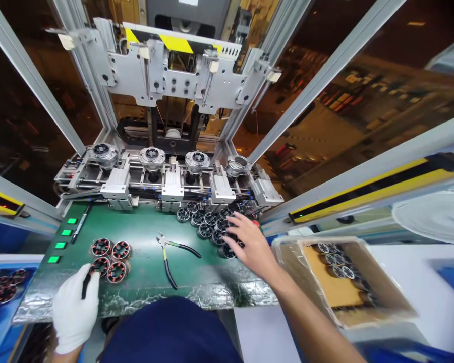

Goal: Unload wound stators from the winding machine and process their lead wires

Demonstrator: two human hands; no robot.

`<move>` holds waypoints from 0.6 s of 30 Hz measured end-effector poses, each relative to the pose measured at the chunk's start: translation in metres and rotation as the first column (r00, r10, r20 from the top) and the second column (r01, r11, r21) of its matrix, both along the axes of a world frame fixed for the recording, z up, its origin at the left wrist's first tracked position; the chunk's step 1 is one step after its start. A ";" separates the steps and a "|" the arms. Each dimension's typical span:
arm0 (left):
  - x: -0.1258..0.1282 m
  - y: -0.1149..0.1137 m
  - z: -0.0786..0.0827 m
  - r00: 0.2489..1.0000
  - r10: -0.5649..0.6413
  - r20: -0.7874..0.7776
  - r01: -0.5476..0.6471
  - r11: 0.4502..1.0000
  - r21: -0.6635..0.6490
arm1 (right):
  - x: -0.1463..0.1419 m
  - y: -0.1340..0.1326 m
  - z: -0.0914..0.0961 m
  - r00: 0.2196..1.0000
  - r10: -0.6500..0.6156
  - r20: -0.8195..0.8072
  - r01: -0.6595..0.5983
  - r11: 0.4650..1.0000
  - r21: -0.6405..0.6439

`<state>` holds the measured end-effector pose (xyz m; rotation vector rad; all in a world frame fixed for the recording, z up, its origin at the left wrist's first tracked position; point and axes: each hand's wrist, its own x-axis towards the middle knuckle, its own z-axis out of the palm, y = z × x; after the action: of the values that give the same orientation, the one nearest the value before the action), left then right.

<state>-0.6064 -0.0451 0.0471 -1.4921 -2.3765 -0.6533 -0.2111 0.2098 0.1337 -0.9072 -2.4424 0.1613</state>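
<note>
My left hand (75,307), in a white glove, is at the lower left beside a group of copper-wound motor stators (117,272) on the green work surface. Its fingers are closed, with a dark piece (86,285) showing between thumb and fingers; I cannot make out what it is. Bare and with fingers spread, my right hand (251,247) reaches over the right edge of a cluster of black unwound stator cores (205,230). It partly hides some of them. Side cutters (170,257) with black and green handles lie spread between the two groups.
Behind the table stands a winding machine with several round fixtures (152,157); the rightmost fixture (238,165) shows an open centre. A cardboard box (348,302) of cores sits right. A blue tray (7,322) with wound stators is left. A pen-like tool (81,224) lies near green squares (60,245).
</note>
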 end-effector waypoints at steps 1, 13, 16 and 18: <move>0.000 0.000 0.000 1.000 -0.001 -0.004 0.001 1.000 -0.002 | 0.011 -0.012 -0.010 1.000 -0.010 0.025 0.011 1.000 -0.021; -0.008 -0.005 -0.004 0.999 -0.035 -0.036 0.033 0.999 -0.043 | 0.015 -0.040 -0.006 0.966 -0.108 -0.236 -0.022 0.872 -0.489; -0.010 -0.007 -0.007 1.000 -0.009 -0.014 0.009 0.999 -0.052 | 0.017 0.001 0.028 0.932 -0.162 -0.324 -0.034 0.851 -0.524; -0.012 -0.008 -0.008 1.000 0.020 0.019 -0.019 0.998 -0.054 | 0.018 0.048 0.046 0.911 -0.202 -0.359 -0.004 0.867 -0.498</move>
<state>-0.6182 -0.0533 0.0394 -1.4886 -2.4387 -0.6064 -0.1931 0.2577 0.1793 -1.0826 -1.9846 0.8775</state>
